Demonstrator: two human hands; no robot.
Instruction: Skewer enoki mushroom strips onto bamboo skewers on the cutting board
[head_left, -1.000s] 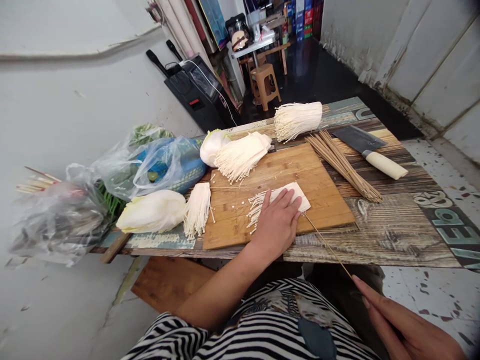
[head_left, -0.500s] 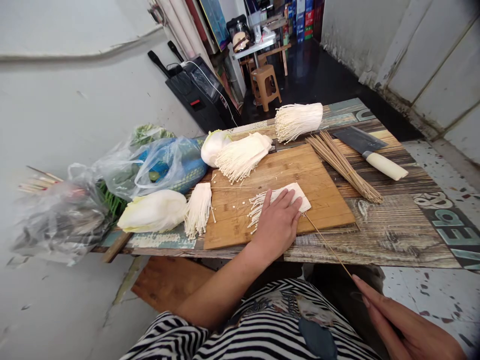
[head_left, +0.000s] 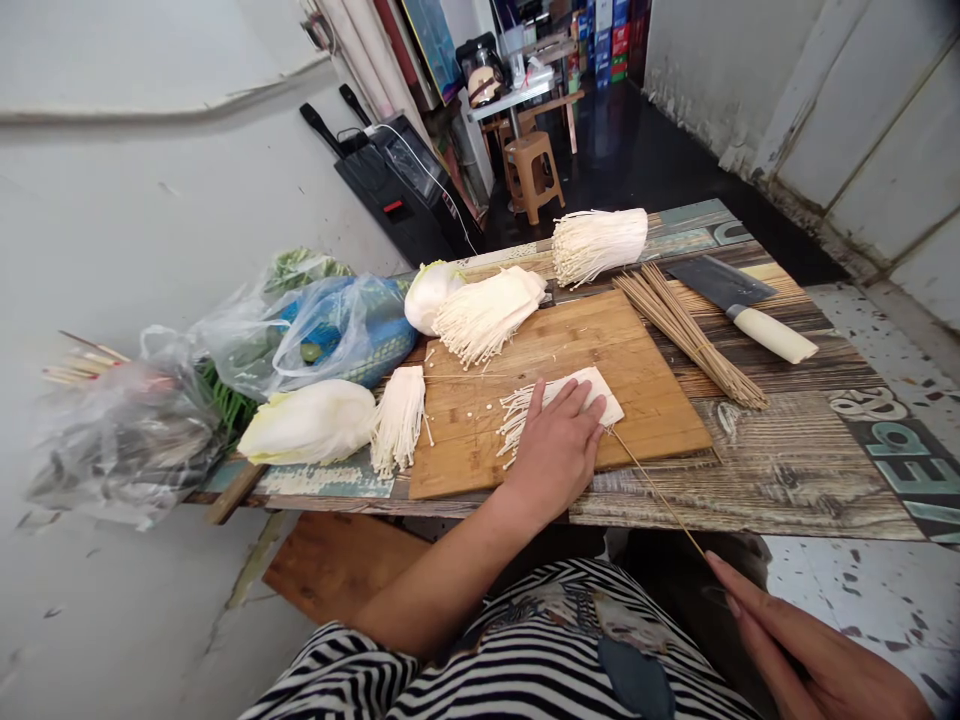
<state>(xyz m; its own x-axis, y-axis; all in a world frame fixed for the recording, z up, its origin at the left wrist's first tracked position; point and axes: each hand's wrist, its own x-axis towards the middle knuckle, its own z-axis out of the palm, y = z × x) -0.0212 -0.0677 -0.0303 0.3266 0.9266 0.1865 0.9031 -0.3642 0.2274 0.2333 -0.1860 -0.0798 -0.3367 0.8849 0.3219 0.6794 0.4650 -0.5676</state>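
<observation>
Flat on a bunch of enoki mushrooms (head_left: pixel 604 396), my left hand (head_left: pixel 559 450) presses it against the wooden cutting board (head_left: pixel 480 440), fingers stretched out. My right hand (head_left: pixel 795 625), at the lower right, pinches the near end of a thin bamboo skewer (head_left: pixel 660 490). The skewer's far end meets the root edge of the enoki beside my left fingers; whether its tip is inside is hidden. A smaller enoki bunch (head_left: pixel 399 420) lies at the board's left edge. Another enoki pile (head_left: pixel 491 310) rests on the board's far left corner.
Right of the board lie a bundle of skewers (head_left: pixel 690 340) and a cleaver (head_left: pixel 750 305). At the back is a large enoki bunch (head_left: pixel 600 245). To the left are a Chinese cabbage (head_left: pixel 307 422), a second cabbage (head_left: pixel 431 297) and plastic bags (head_left: pixel 135 440) of vegetables.
Both hands, the skewer and the enoki keep their places. Only a very slight shift of the whole view shows.
</observation>
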